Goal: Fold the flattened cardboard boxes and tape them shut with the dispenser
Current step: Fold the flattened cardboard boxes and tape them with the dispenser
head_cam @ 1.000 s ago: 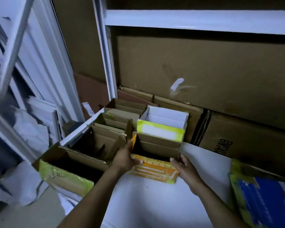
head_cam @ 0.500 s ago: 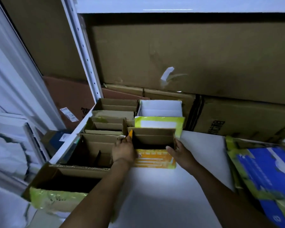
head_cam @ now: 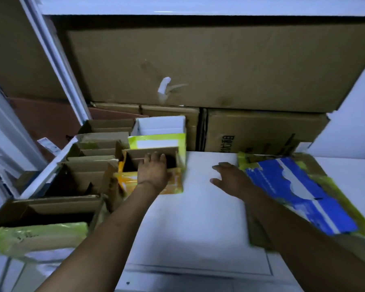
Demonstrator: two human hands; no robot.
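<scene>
A small folded box with orange-yellow print (head_cam: 173,182) stands open-topped on the white table (head_cam: 198,228), against a yellow-green and white box (head_cam: 158,142). My left hand (head_cam: 154,171) lies over the orange box's near rim, fingers reaching into its opening. My right hand (head_cam: 226,178) hovers open over the table to the right, apart from that box and next to a flattened blue and yellow-green box (head_cam: 299,194) lying at the table's right. No tape dispenser is visible.
Several folded brown boxes (head_cam: 82,178) stand in a row along the table's left side, the nearest one taped yellow-green (head_cam: 38,232). Large cardboard cartons (head_cam: 219,66) fill the shelf wall behind. A white metal upright (head_cam: 57,66) rises at the left.
My right hand has left the orange box and moved right, toward the flattened blue box. My left hand shifted from the box's left corner onto its rim. The camera panned right.
</scene>
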